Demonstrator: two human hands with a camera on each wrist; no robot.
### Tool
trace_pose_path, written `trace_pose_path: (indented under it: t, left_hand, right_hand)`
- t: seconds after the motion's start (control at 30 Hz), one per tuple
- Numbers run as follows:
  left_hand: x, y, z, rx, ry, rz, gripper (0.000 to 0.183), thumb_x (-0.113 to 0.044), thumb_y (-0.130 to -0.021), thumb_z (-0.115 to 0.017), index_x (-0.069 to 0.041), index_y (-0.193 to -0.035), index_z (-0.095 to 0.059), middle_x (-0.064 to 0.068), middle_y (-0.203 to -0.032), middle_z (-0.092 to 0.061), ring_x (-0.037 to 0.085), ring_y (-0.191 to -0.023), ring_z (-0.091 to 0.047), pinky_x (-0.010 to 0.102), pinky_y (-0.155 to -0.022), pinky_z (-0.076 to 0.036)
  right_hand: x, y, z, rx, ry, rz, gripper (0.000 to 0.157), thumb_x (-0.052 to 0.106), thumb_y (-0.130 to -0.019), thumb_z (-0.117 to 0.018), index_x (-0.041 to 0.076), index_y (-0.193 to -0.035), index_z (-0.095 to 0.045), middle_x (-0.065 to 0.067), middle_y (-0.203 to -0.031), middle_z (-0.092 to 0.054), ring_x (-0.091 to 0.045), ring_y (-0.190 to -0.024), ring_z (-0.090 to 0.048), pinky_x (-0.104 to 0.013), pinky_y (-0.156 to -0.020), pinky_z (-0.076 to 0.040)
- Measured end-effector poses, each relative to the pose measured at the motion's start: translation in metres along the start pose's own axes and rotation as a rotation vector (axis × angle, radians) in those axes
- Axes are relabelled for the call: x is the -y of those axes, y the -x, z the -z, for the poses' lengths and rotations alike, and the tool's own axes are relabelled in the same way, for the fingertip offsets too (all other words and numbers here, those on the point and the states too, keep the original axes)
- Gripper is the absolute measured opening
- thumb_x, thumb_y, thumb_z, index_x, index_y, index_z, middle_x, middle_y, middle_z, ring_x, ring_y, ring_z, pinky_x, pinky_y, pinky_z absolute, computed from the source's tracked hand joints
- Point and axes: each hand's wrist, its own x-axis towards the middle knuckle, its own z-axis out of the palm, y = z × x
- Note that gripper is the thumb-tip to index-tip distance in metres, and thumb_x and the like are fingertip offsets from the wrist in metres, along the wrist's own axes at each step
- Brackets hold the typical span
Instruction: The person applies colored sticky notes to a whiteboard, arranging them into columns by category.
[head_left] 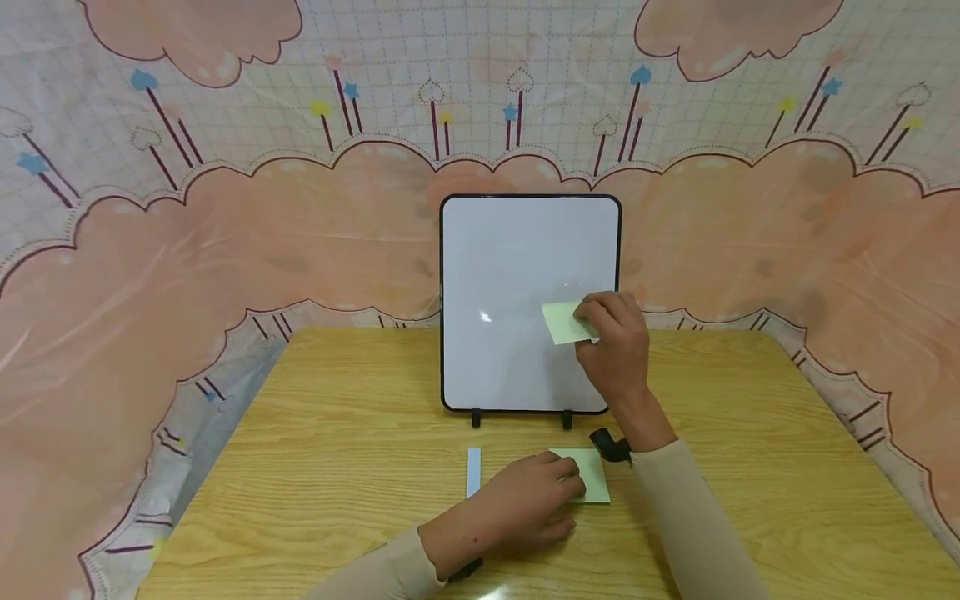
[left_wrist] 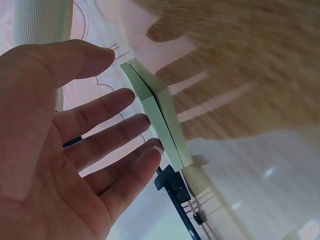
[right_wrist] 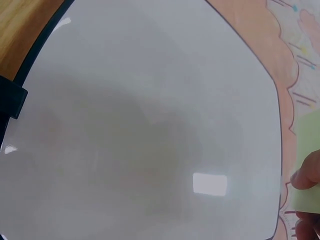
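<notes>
A pale green sticky note (head_left: 560, 322) is pinched between the thumb and fingers of my right hand (head_left: 617, 346), held up in front of the lower right of a whiteboard (head_left: 517, 258). In the right wrist view, the note (right_wrist: 306, 135) and part of the hand show at the right edge. My left hand (head_left: 525, 504) is low over the table, beside a pad of green sticky notes (head_left: 594, 477). From the left wrist, the fingers (left_wrist: 107, 135) look loosely extended, fingertips right at the near edge of the pad (left_wrist: 162, 120), thumb apart from it.
The black-framed whiteboard stands upright on two small black feet (head_left: 567, 419) towards the back of the wooden table (head_left: 337, 450). A light blue strip (head_left: 473, 469) lies left of the pad, partly behind the left hand. A patterned cloth (head_left: 300, 233) hangs behind.
</notes>
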Motion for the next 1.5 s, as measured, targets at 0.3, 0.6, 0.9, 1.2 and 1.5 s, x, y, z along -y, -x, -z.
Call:
trace_pose_path:
  t: [0.3,0.6,0.9,1.2,1.5]
  left_hand:
    - [0.0,0.0,0.002,-0.001,-0.006,0.0,0.031,-0.042,-0.1,-0.073,-0.022,-0.123,-0.072,-0.006,-0.127,-0.066,0.011,-0.118,-0.062,0.023,-0.1,-0.052]
    - [0.002,-0.001,0.002,-0.01,-0.015,-0.016,0.029,-0.041,-0.1,-0.072,-0.023,-0.123,-0.071,-0.007,-0.126,-0.066,0.011,-0.117,-0.062,0.023,-0.101,-0.051]
    - [0.004,0.0,0.005,-0.002,-0.001,-0.015,0.029,-0.04,-0.1,-0.072,-0.023,-0.123,-0.071,-0.006,-0.127,-0.066,0.012,-0.118,-0.062,0.023,-0.101,-0.051]
    - [0.005,0.0,0.005,-0.008,-0.034,-0.018,0.029,-0.041,-0.099,-0.073,-0.024,-0.122,-0.072,-0.008,-0.126,-0.066,0.011,-0.117,-0.063,0.022,-0.102,-0.05]
    - [0.005,0.0,0.005,-0.005,-0.023,-0.019,0.029,-0.042,-0.1,-0.072,-0.025,-0.122,-0.072,-0.008,-0.125,-0.066,0.01,-0.117,-0.062,0.022,-0.101,-0.051]
  right_hand:
    - [-0.001,-0.005,-0.005,-0.045,-0.043,-0.027,0.032,-0.027,-0.07,-0.063,-0.001,-0.086,-0.074,-0.017,-0.099,-0.072,-0.038,-0.092,-0.059,-0.05,-0.078,-0.054]
    - [-0.002,-0.008,-0.01,-0.049,-0.044,-0.061,0.03,-0.027,-0.072,-0.066,-0.002,-0.087,-0.073,-0.017,-0.1,-0.071,-0.037,-0.094,-0.06,-0.049,-0.081,-0.055]
    - [-0.003,-0.009,-0.017,-0.069,-0.052,-0.073,0.027,-0.026,-0.076,-0.069,-0.004,-0.09,-0.075,-0.018,-0.101,-0.07,-0.038,-0.096,-0.061,-0.049,-0.083,-0.057]
    - [-0.005,-0.01,-0.021,-0.095,-0.048,-0.074,0.019,-0.021,-0.082,-0.074,-0.006,-0.094,-0.078,-0.019,-0.102,-0.071,-0.039,-0.096,-0.062,-0.048,-0.085,-0.057]
    - [-0.007,-0.01,-0.025,-0.125,-0.06,-0.075,0.021,-0.021,-0.082,-0.074,-0.005,-0.095,-0.079,-0.018,-0.103,-0.071,-0.038,-0.098,-0.063,-0.049,-0.085,-0.057]
